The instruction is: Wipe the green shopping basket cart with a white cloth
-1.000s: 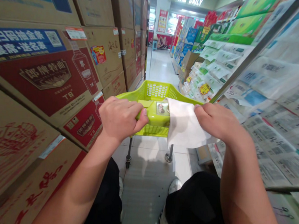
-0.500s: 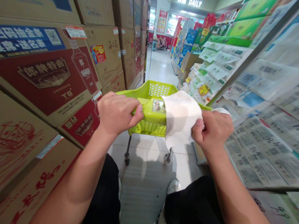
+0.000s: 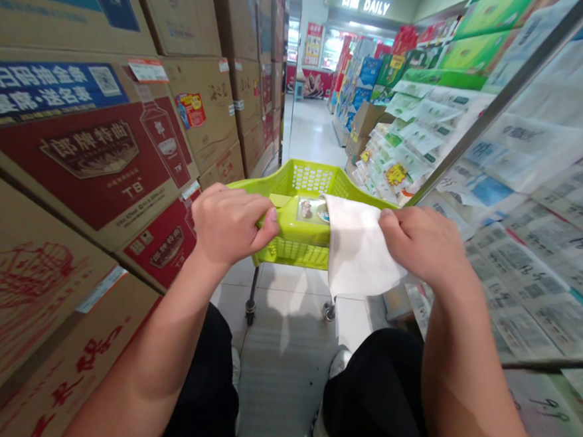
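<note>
A lime-green shopping cart [image 3: 319, 174] stands in front of me, its handle running across between my hands. My left hand [image 3: 234, 224] is closed around the left end of the handle, thumb pointing inward. A white cloth [image 3: 362, 250] drapes over the right part of the handle and hangs down in front of it. Closed at the cloth's right side is my right hand [image 3: 422, 244], its thumb pressing on the fabric; the fingers underneath are mostly hidden. A small picture label [image 3: 312, 210] shows on the middle of the handle, partly covered by the cloth.
Stacked cardboard cartons [image 3: 91, 151] rise close on the left. Packs of tissue paper [image 3: 522, 274] line the right side behind a slanted metal post [image 3: 510, 94]. A tiled aisle [image 3: 315, 127] leads ahead past an open cardboard box [image 3: 368, 127] and a blue stool [image 3: 299, 86].
My right hand has shifted slightly right and turned, its thumb now lying on top of the cloth. The cloth has slid right and hangs flatter, uncovering more of the label. My left hand keeps its grip.
</note>
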### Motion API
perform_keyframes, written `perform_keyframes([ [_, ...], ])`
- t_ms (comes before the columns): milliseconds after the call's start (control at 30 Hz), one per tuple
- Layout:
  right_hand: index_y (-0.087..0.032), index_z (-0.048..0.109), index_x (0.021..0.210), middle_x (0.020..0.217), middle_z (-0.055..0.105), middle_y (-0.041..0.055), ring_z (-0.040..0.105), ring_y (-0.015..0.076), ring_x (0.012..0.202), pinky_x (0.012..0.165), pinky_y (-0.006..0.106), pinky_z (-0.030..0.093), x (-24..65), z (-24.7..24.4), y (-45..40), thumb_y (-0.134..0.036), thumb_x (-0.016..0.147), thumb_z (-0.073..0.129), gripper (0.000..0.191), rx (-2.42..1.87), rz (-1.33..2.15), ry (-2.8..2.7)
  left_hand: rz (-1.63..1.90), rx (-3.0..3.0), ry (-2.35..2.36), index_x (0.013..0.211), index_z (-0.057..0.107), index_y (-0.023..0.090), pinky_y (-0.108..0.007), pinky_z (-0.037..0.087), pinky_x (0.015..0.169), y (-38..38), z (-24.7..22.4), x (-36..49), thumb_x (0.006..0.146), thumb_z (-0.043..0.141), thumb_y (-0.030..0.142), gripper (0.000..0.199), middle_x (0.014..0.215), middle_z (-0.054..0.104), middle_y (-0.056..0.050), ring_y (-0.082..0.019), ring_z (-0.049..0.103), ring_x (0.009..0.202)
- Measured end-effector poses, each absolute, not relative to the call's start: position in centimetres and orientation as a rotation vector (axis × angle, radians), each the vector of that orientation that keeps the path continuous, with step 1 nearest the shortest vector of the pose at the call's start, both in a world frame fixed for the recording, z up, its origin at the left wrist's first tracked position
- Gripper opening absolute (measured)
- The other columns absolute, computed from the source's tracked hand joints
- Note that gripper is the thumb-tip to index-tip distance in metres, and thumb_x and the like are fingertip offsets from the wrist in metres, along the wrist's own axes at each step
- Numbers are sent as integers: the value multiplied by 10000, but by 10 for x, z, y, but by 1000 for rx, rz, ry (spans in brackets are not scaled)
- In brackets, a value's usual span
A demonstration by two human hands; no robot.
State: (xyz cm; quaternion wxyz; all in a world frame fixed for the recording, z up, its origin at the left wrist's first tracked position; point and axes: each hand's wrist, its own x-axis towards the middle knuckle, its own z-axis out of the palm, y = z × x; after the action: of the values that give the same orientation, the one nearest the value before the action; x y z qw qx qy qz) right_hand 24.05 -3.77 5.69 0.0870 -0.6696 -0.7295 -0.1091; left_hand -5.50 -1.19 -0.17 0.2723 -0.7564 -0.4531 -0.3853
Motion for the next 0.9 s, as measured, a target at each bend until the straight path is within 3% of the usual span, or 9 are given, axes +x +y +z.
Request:
perform_keyframes([
  [133,-213,632,664,626,592,91,521,220,621,618,344,223,242,32,-40,-430,983,322,494,-1827,-589,-2011,-1033,-2026,-1211,607,643,241,-379,317,630,-9,1,-57,935,432,395,419,572,642,-29,-190,544,552],
  [333,-229,680,766,675,606,84,570,259,702,780,396,388,262,-1,-29,-440,929,345,428,-1471,-679,-2000,-1061,-2061,-1251,574,600,241,-374,300,625,-10,3,-59,940,442,425,439,534,583,-23,-179,498,531],
  [467,-212,691,870,772,638,99,618,275,795,844,420,419,281,-14,-25,-421,965,309,447,-1274,-657,-1906,-1117,-2099,-1237,559,575,236,-372,281,619,-10,4,-58,942,447,425,446,511,546,-14,-169,474,520],
  [533,-229,625,782,710,584,63,581,241,722,782,393,408,289,-13,-21,-407,1006,311,425,-1157,-592,-1862,-1125,-2102,-1212,553,565,235,-370,271,612,-8,4,-59,940,455,424,445,506,541,-9,-166,471,516],
  [700,-238,339,599,546,337,-31,329,138,501,620,338,309,296,7,-11,-381,1060,385,484,-928,-342,-1925,-1151,-2065,-1070,584,607,233,-371,276,599,-2,0,-64,952,467,416,435,504,546,4,-164,482,501],
  [900,-224,324,531,494,261,-47,238,106,458,488,311,177,299,14,-11,-496,1037,521,607,-938,124,-1887,-1239,-2084,-1019,637,647,242,-389,301,619,7,-10,-81,1002,411,450,482,555,599,2,-181,542,538],
])
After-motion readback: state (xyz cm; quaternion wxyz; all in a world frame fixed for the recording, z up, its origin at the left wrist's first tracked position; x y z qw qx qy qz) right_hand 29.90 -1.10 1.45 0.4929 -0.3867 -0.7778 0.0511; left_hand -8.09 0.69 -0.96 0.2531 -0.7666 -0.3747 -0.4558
